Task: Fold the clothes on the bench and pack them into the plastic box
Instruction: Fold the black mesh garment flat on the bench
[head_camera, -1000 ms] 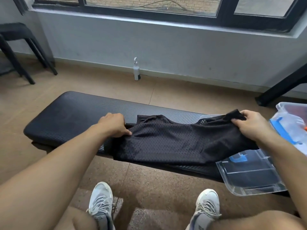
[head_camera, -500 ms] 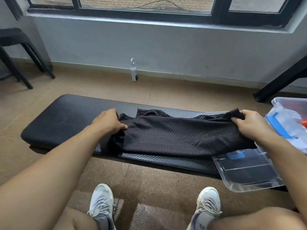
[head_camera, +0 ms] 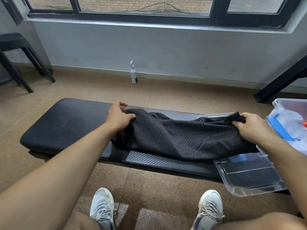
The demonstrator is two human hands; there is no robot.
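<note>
Bench: the long black padded bench (head_camera: pixel 66 127) sits on the brown floor, and the cloth lies across its middle and right part.
Cloth: the black mesh sports garment (head_camera: pixel 182 138) is now lifted along its far edge. A second ago it lay flatter, with its near edge hanging over the front of the bench. Now that edge sits up on the pad.
Box: the clear plastic box with a blue clip (head_camera: pixel 289 123) waits at the right end of the bench, and the cloth is not in it yet.
Lid: the clear plastic lid (head_camera: pixel 249 178) lies on the bench's right end, and the cloth's right side drapes over part of it.
Left hand: the left hand (head_camera: pixel 118 116) has moved up and away from the person. Its fingers and thumb pinch the cloth's left corner.
Right hand: the right hand (head_camera: pixel 254 127) stays near the same spot. Its fingers curl tight around the right corner.
What it means: I think the fold is just starting. Packing comes later.
</note>
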